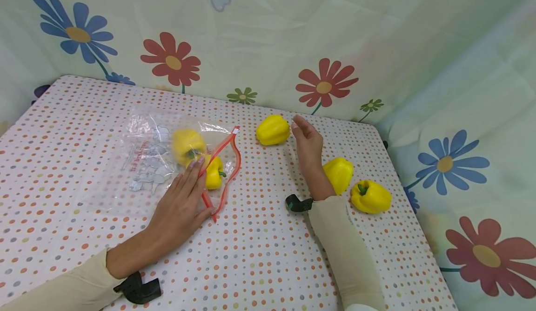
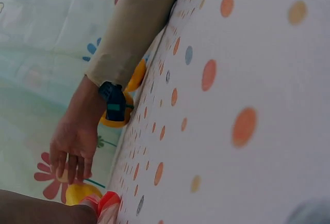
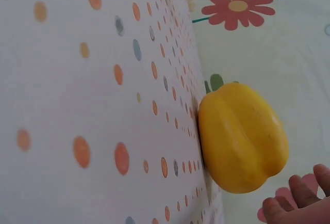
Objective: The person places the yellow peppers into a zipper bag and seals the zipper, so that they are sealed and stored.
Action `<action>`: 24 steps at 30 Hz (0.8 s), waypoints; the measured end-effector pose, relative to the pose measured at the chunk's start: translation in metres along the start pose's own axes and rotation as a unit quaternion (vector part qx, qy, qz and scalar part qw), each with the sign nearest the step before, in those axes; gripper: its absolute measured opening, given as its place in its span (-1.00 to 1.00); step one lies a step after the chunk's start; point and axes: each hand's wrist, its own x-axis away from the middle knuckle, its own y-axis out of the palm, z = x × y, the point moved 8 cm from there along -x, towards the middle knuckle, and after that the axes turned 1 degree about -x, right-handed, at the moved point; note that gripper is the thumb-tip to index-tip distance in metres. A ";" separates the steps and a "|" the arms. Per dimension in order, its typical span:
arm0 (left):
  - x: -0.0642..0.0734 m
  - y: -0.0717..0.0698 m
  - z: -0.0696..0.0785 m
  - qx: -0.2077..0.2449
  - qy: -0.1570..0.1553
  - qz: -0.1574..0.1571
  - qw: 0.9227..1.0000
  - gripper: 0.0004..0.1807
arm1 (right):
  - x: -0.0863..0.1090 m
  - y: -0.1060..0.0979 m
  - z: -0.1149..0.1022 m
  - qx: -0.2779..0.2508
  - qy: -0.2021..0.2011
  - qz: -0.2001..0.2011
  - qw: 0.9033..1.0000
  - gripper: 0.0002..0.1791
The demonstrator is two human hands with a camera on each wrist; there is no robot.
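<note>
A clear zip bag (image 1: 113, 180) with a red zip edge lies on the table, its mouth facing right. Inside it are two yellow bell peppers, one deeper (image 1: 187, 144) and one near the mouth (image 1: 214, 173). My left hand (image 1: 180, 208) rests on the bag by its mouth, fingers straight. Just right of a loose yellow bell pepper (image 1: 273, 130), my right hand (image 1: 309, 150) is raised with fingers loosely bent, holding nothing. In the right wrist view, that pepper (image 3: 242, 139) sits apart from the fingertips (image 3: 273, 208).
Two more yellow bell peppers lie to the right, one partly behind the right wrist (image 1: 340, 173) and one nearer the table's right edge (image 1: 371, 196). A dotted cloth (image 1: 259, 255) covers the table. Behind it hangs a flowered curtain (image 1: 259, 45).
</note>
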 end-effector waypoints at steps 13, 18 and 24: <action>0.000 0.002 -0.001 -0.007 -0.001 -0.001 1.000 0.10 | -0.017 0.009 0.033 -0.036 0.159 -0.058 0.985 -0.41; 0.000 0.001 -0.001 -0.008 -0.002 -0.003 1.000 0.10 | -0.020 0.013 0.035 -0.030 0.167 -0.088 0.982 -0.39; -0.001 0.001 0.000 -0.009 0.000 -0.003 1.000 0.09 | -0.021 0.016 0.037 -0.007 0.170 -0.098 0.980 -0.36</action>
